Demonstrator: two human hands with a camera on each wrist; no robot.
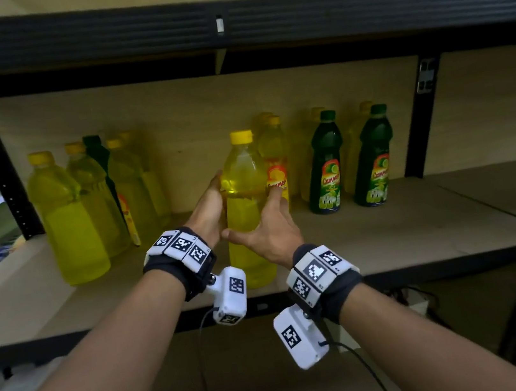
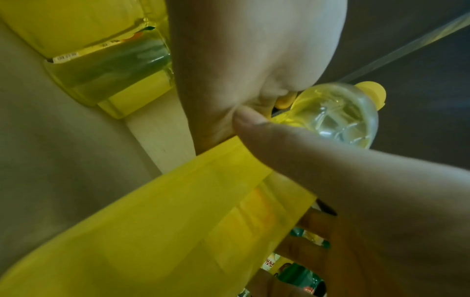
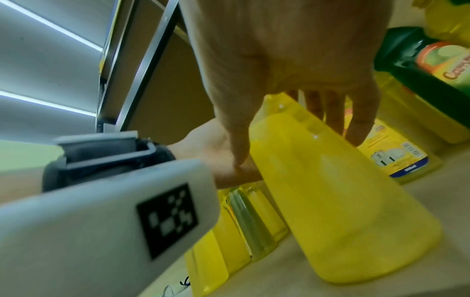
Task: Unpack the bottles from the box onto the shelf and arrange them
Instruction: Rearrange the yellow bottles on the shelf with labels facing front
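A tall yellow bottle [image 1: 241, 171] with a yellow cap stands upright on the wooden shelf [image 1: 406, 233], near its front edge. My left hand [image 1: 208, 209] holds its left side, fingers reaching up round the shoulder. My right hand [image 1: 268, 230] holds the right side. Its thumb crosses the front and touches the left palm, and its fingers reach behind. The left wrist view shows the bottle [image 2: 152, 231] between my left palm [image 2: 241, 50] and the right hand [image 2: 368, 201]. From the right wrist, the bottle [image 3: 343, 201] has its base on the board under my right hand [image 3: 292, 50].
Several yellow bottles [image 1: 65, 217] stand grouped at the left. A labelled yellow bottle [image 1: 276, 172] stands just behind the held one. Two green bottles [image 1: 325, 165] stand to the right, with yellow ones behind. The upper shelf beam [image 1: 224, 23] runs overhead. Bare board lies front right.
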